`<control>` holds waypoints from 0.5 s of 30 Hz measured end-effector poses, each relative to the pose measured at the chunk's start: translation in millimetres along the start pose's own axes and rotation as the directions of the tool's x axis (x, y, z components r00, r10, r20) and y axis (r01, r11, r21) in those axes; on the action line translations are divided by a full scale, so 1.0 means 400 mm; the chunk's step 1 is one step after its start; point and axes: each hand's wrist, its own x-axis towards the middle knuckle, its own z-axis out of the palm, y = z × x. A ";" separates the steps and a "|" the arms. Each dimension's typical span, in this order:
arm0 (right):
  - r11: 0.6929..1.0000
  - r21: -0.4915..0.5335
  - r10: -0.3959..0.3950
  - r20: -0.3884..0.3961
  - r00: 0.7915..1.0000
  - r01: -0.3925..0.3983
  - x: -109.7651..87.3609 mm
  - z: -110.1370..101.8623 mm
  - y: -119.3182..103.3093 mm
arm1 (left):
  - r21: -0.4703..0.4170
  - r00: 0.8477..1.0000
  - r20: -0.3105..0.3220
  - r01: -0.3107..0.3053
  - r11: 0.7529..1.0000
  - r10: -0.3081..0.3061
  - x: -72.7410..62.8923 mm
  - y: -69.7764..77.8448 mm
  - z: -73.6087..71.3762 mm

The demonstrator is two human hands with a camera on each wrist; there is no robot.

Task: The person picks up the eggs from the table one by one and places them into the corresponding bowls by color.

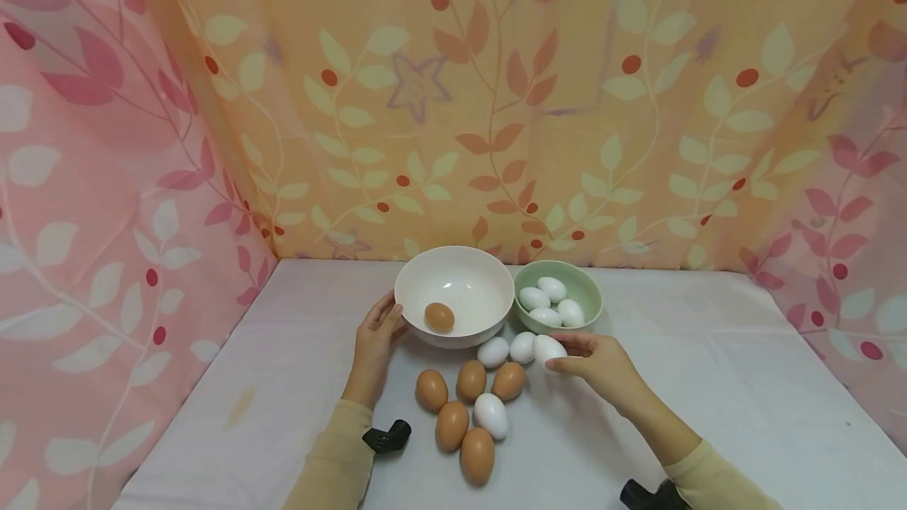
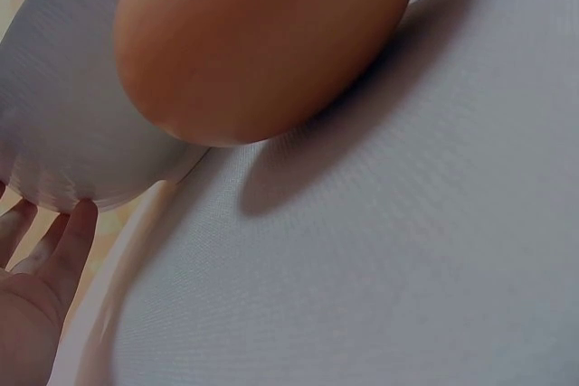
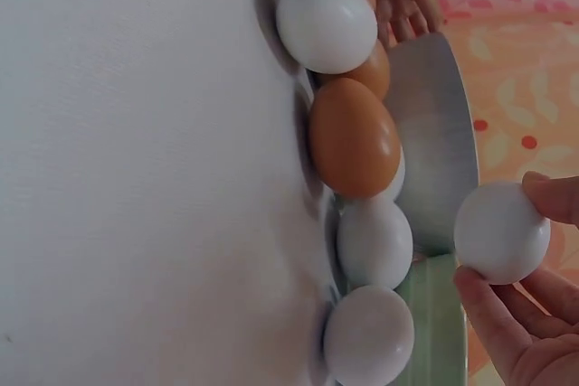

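Note:
My right hand (image 1: pixel 598 364) pinches a white egg (image 3: pixel 502 232) between thumb and fingertips, lifted beside the rim of the green bowl (image 1: pixel 594 321). Several white eggs (image 1: pixel 553 288) lie inside that bowl. Fingertips of my left hand (image 1: pixel 374 345) touch the left side of the large white bowl (image 1: pixel 460 341), fingers fairly straight in the left wrist view. One brown egg (image 1: pixel 439 317) rests in the white bowl. Below the bowls, several brown eggs (image 1: pixel 452 425) and white eggs (image 1: pixel 490 415) lie grouped on the table.
A white cloth covers the table (image 1: pixel 708 384). Behind it hangs an orange leaf-patterned curtain (image 1: pixel 496 101), with pink patterned cloth (image 1: pixel 85 258) along the left side and more on the right. The two bowls stand side by side near the back edge. Each wrist wears a black camera mount (image 1: pixel 388 437).

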 end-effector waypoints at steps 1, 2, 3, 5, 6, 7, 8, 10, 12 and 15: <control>1.000 -0.001 -0.001 -0.002 1.000 0.001 0.002 -0.005 -0.003 | -0.002 1.000 0.001 0.002 1.000 -0.002 0.001 0.001 0.000; 1.000 -0.005 -0.007 -0.003 1.000 0.007 0.004 -0.010 -0.006 | -0.005 1.000 0.002 0.002 1.000 -0.002 0.001 0.001 0.000; 1.000 -0.010 -0.012 -0.006 1.000 0.012 0.006 -0.013 -0.009 | -0.006 1.000 0.003 0.001 1.000 -0.001 0.001 0.001 0.000; 1.000 -0.019 -0.019 -0.010 1.000 0.019 0.010 -0.021 -0.014 | -0.006 1.000 0.002 0.001 1.000 -0.001 0.001 0.001 0.001; 0.999 -0.025 -0.022 -0.012 1.000 0.021 0.013 -0.024 -0.016 | -0.006 1.000 0.002 0.003 1.000 -0.003 0.002 0.001 0.001; 0.999 -0.028 -0.022 -0.016 1.000 0.022 0.014 -0.027 -0.018 | -0.003 1.000 0.001 0.003 1.000 -0.003 0.002 0.000 0.001; 0.999 -0.032 -0.022 -0.018 1.000 0.021 0.015 -0.030 -0.021 | -0.002 1.000 0.000 0.004 1.000 -0.004 0.002 -0.001 0.000; 0.999 -0.036 -0.016 -0.019 1.000 0.016 0.018 -0.038 -0.026 | 0.000 1.000 -0.003 0.004 1.000 -0.004 0.003 -0.001 0.000; 0.999 -0.040 -0.015 -0.019 1.000 0.014 0.021 -0.045 -0.030 | -0.003 1.000 -0.003 0.007 1.000 -0.007 0.003 -0.002 -0.001; 0.999 -0.035 -0.015 -0.018 1.000 0.014 0.027 -0.057 -0.036 | -0.008 1.000 -0.003 0.007 1.000 -0.007 0.002 -0.002 -0.003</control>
